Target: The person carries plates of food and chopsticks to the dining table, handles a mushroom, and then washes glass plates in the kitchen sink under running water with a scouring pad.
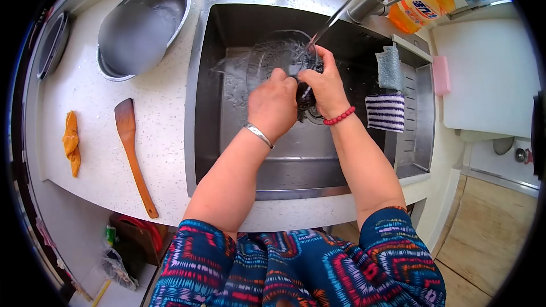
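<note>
Both hands are together over the sink (298, 176), under running water from the tap (372, 3). My left hand (272, 105), with a silver bangle at its wrist, is closed with its fingers bent. My right hand (327, 84), wearing red beads, curls its fingers at the edge of a clear, round glass piece (263, 59), bowl or lid, I cannot tell. Between the hands is a dark, rumpled thing (305, 100) with a pale streak; both hands touch it. Its kind is unclear, and the fingers hide much of it.
A metal basin (181, 5) and wooden spatula (129, 136) lie left, beside a yellow cloth (71, 142). On the sink's right hang a silvery scrubber (389, 68) and striped cloth (385, 112). An orange soap bottle (418, 8) stands behind the tap.
</note>
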The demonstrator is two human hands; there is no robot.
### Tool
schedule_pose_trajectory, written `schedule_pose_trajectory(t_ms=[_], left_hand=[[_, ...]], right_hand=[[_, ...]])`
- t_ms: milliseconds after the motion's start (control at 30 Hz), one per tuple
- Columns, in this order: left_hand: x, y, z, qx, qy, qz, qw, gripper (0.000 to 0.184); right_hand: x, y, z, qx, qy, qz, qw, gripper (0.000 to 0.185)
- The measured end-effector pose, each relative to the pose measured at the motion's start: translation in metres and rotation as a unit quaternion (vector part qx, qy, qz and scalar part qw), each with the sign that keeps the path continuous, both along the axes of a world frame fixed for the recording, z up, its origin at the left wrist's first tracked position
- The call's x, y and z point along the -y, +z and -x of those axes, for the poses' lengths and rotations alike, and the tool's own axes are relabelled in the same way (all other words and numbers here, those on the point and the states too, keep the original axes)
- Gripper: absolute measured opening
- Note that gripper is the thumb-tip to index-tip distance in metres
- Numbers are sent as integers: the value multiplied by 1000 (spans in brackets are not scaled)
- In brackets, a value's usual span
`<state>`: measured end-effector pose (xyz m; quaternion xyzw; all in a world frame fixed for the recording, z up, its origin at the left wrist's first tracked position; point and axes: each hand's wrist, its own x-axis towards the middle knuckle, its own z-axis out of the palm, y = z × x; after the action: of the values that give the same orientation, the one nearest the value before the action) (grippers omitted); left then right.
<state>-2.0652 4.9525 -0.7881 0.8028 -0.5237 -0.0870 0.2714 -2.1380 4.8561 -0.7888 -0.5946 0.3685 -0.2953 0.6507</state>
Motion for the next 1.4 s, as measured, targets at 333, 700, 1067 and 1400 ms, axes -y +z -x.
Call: schedule_pose_trajectory(t_ms=[333, 700, 1067, 1400], left_hand=[[-13, 18, -19, -19, -8, -71, 997, 35], [-17, 18, -19, -31, -12, -54, 998, 40], [-11, 2, -42, -403, 246, 264, 841, 25], [-15, 8, -43, -756, -17, 245, 606, 44]], right_hand=[[13, -1, -2, 34, 9, 39, 999, 42], [23, -15, 0, -8, -52, 146, 988, 33], [38, 9, 30, 37, -57, 83, 994, 28], [35, 25, 30, -28, -33, 227, 973, 24]])
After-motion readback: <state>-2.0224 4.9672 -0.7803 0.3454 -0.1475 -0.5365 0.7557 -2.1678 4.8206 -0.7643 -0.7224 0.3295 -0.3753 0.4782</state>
